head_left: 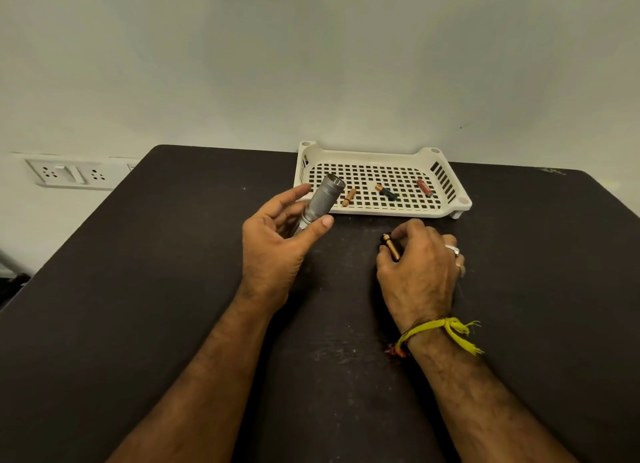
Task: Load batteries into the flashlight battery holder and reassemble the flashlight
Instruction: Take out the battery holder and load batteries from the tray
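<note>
My left hand (277, 241) grips the silver flashlight body (320, 201), tilted with its open threaded end up and toward the tray. My right hand (420, 265) rests on the dark table and pinches the black battery holder (389, 246), which shows a copper-coloured battery in it. In the cream perforated tray (377, 157) lie three loose batteries: a copper one (348, 197) at the left, a copper-and-blue one (386, 191) in the middle, and a red one (425, 187) at the right. The flashlight's cap is not visible.
The dark table (173, 289) runs to a pale wall at the back. A white socket panel (71, 174) is on the wall at the left. My right wrist bears a yellow thread, and a ring is on a finger.
</note>
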